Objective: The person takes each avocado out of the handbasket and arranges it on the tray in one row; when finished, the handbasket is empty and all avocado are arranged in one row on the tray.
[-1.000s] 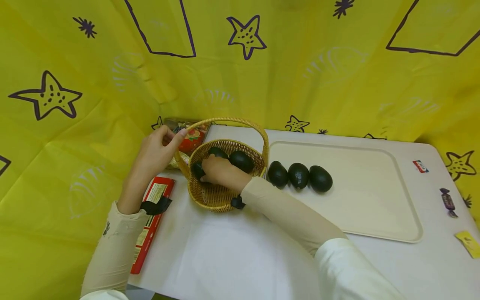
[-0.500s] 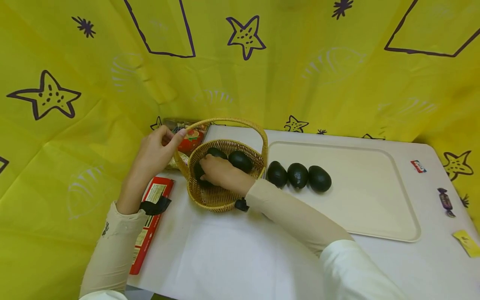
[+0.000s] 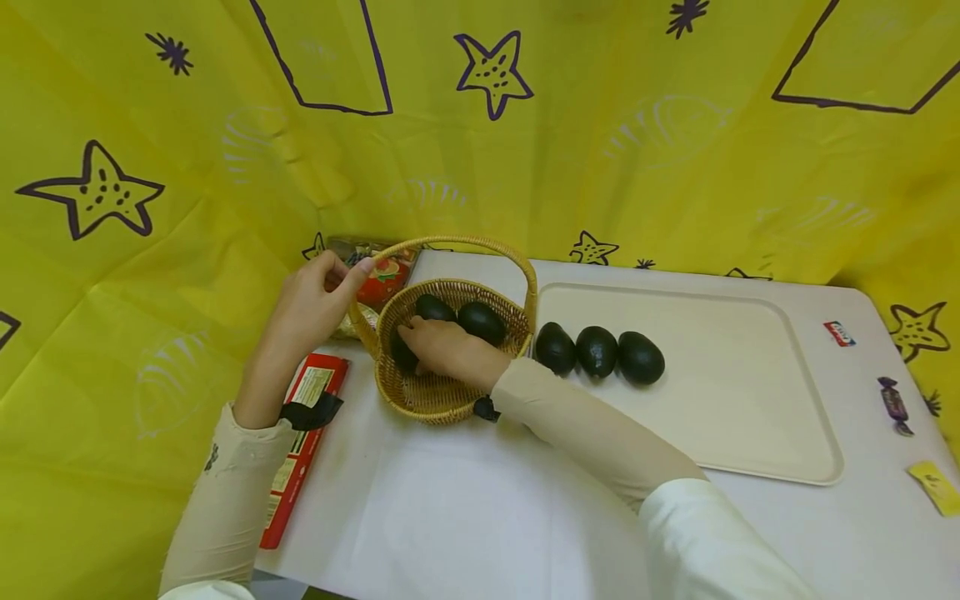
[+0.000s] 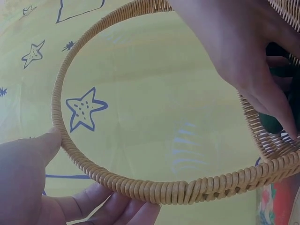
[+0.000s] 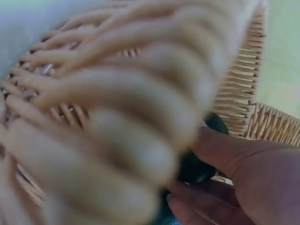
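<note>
The right hand [image 3: 450, 346] is reaching in over the near right rim of the basket [image 3: 438, 404], its thumb and fingers curling round a dark avocado [image 3: 403, 350] just inside the left wall. On the near side of that grip the basket floor is showing, leaving room; beyond it, two more avocados [image 3: 482, 322] are lying by the far rim, hemming the fingers in. Above the left rim, the left hand [image 3: 303, 304] is pinching the handle [image 3: 465, 241] between thumb and fingers.

A white-covered table [image 3: 450, 500] is spreading nearward from both grips. Right of the right hand a cream tray [image 3: 735, 400] is holding three avocados [image 3: 597, 352] in a row at its basket side. A red box [image 3: 296, 467] is lying nearward of the left grip, partly under the wrist, and a red packet [image 3: 382, 283] is crowding it from beyond. Past both grips a yellow curtain [image 3: 600, 150] is hanging, showing creases and dark-outlined starfish.

The handle is arching in tight coils, the basket wall is showing a fine weave, the avocados are gleaming smooth and egg-shaped, and the tray's corners are rounding off.
</note>
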The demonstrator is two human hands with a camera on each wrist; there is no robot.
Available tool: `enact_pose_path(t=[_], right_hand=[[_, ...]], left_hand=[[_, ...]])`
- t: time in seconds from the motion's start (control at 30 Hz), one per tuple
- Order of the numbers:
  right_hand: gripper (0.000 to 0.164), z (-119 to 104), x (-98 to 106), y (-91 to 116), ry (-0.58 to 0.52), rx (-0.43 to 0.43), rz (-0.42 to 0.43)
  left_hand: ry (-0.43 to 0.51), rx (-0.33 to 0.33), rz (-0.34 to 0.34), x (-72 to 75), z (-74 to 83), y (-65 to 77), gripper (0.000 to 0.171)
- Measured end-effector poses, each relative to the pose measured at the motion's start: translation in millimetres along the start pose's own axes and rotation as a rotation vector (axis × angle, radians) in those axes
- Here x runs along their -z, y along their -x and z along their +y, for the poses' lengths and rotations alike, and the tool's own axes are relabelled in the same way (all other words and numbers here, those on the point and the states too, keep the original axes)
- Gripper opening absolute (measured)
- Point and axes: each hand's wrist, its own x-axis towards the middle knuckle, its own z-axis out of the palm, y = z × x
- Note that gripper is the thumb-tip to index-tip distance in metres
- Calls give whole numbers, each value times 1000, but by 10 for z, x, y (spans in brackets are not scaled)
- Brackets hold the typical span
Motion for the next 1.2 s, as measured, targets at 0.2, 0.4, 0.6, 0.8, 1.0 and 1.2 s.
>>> enact_pose_path(t=[0.2, 0.4, 0.6, 0.8, 1.0, 1.2], right_hand=[[74, 39, 24, -17, -15, 32, -23], [75, 46, 52, -1, -47, 39, -54], [65, 46, 53, 6, -74, 50, -43], [65, 71, 40, -5, -160, 41, -36], [66, 123, 15, 38, -241, 72, -12], [73, 211, 46, 177, -340, 94, 31]], left_hand=[[4, 2, -5, 2, 1, 4, 64], [10, -2, -18, 16, 16, 13, 61], [6, -3, -20, 14, 13, 14, 61], [12, -7, -23, 14, 5, 7, 61], [3, -10, -25, 14, 8, 0, 61], [0, -15, -21, 12, 6, 5, 61]])
